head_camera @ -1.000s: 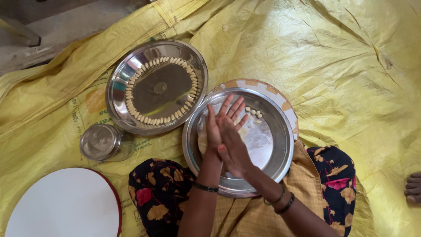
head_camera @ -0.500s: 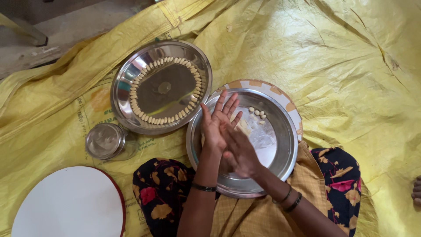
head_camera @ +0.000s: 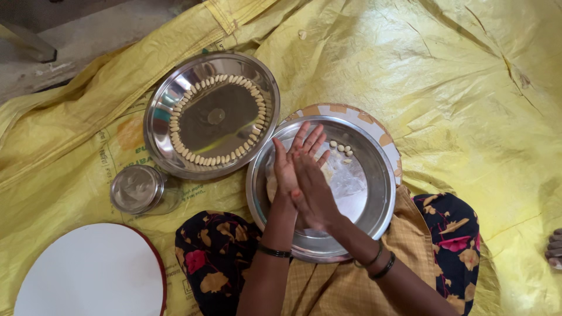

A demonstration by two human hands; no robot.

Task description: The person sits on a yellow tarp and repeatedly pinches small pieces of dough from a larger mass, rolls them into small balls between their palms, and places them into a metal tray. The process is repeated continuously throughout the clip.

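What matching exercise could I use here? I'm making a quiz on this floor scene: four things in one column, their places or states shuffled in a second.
Things:
1. far steel plate
2. near steel plate
3. small steel container
4. white round board

States or places:
A. beneath both hands, pressed palm to palm
B. bottom left corner, red-rimmed
C. holds a ring of small pale pieces
D. lidded, between the far plate and the board

Pairs: 1-C, 2-A, 3-D, 4-B
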